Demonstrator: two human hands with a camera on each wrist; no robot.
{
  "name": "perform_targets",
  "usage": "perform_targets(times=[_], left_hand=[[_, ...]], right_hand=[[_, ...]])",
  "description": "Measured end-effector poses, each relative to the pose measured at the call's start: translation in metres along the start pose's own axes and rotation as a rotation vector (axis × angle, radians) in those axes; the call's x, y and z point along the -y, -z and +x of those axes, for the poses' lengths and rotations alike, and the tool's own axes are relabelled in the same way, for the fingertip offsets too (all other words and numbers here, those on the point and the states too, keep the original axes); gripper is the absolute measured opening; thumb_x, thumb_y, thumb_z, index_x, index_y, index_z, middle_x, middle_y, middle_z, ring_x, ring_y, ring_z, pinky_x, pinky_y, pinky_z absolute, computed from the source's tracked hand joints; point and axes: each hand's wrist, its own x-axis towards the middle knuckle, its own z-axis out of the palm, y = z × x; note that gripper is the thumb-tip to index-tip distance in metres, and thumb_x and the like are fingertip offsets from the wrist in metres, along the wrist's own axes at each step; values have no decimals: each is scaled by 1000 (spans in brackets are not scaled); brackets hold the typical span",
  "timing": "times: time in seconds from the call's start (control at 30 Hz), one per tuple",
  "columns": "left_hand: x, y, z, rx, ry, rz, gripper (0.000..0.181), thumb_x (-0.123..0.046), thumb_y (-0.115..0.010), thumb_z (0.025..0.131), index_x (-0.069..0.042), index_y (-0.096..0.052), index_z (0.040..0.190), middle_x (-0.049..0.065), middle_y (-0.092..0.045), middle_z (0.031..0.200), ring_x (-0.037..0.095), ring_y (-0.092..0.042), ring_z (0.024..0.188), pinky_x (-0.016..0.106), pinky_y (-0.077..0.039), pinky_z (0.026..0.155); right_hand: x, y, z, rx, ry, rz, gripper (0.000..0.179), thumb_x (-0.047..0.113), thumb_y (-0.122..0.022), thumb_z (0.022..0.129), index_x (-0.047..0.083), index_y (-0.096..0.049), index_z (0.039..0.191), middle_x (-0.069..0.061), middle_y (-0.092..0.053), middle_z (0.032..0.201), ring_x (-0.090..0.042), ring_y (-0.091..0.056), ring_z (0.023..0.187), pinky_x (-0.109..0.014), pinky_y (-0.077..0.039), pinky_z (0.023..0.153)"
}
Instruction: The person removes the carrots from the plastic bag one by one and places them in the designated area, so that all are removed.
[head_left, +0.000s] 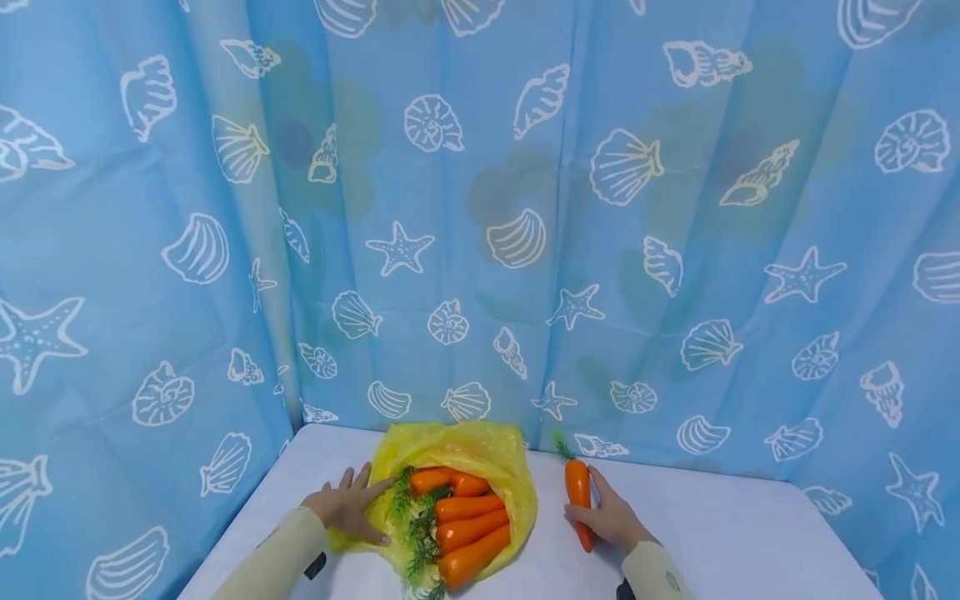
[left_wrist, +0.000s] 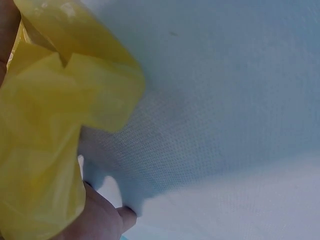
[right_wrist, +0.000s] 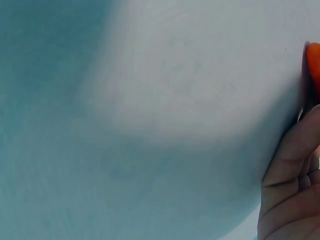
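A yellow plastic bag lies on the white table with its mouth wide, and several orange carrots with green tops show inside it. At the bag's left side my left hand has its fingers spread, touching the plastic; the left wrist view shows the yellow film beside the fingers. To the right of the bag, my right hand grips a single carrot between thumb and fingers, its leafy top pointing away from me. Only a sliver of that carrot enters the right wrist view.
The white table stretches to the right of the right hand. A blue curtain with white shell drawings hangs behind the table's far edge and along its left side.
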Motion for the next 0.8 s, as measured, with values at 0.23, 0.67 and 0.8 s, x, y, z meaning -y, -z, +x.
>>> perform_targets(times=[0.23, 0.67, 0.8], left_hand=[[-1, 2, -3, 13, 7, 3, 101, -75, -64, 57, -35, -28, 143, 17, -11, 154, 48, -10, 137, 70, -7, 104], [-3, 3, -3, 25, 35, -42, 106, -80, -63, 49, -41, -29, 142, 15, -9, 155, 47, -8, 138, 71, -3, 104], [-3, 3, -3, 17, 26, -27, 105, -77, -65, 53, -36, -29, 143, 16, -11, 155, 48, -9, 138, 71, -6, 104]], right_hand=[[-1, -3, 4, -7, -9, -1, 105, 54, -70, 72, 16, -9, 148, -25, -33, 142, -44, -41, 117, -67, -29, 99], [-1, -3, 0, 7, -23, 17, 110, 60, -70, 68, 16, -8, 148, -25, -33, 142, -39, -45, 108, -67, -27, 99], [-1, -3, 1, -6, -32, 16, 111, 61, -70, 67, 15, -10, 148, -24, -35, 141, -34, -48, 99, -65, -31, 99]])
